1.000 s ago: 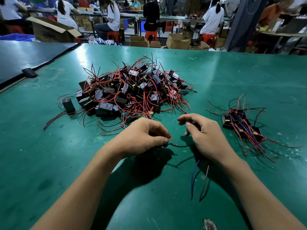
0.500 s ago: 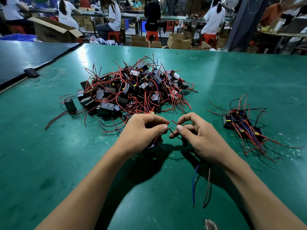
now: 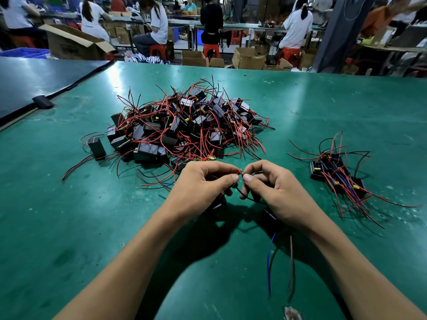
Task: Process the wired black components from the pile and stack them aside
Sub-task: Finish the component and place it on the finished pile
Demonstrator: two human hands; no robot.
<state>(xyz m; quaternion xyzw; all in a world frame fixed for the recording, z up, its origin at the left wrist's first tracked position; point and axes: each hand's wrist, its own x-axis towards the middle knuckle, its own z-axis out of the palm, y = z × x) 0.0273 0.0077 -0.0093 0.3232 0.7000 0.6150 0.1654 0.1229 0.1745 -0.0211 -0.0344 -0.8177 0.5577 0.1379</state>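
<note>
On the green tabletop [image 3: 69, 227], a large pile of black box-shaped components with red and black wires [image 3: 184, 130] is seen in the upper middle of the frame. A single black component [image 3: 96, 147] stands just beside its left edge. This pile is judged to be the work that is left, and it is by far the greater part.

Below it, at the centre, the left hand [image 3: 203, 185] and the right hand [image 3: 272, 190] are held close together. The grip of each hand is pressed together at thumb and forefinger, and thin red wire ends [image 3: 239, 172] are pinched there. The body of the component in work is mostly hidden under the hands. A blue wire [image 3: 268, 262] hangs below the right wrist.

At the right of the frame, well apart from the pile, a small stack of black wired components [image 3: 335, 179] is laid. Only a few pieces are there, so the task is judged to be at an early stage.
</note>
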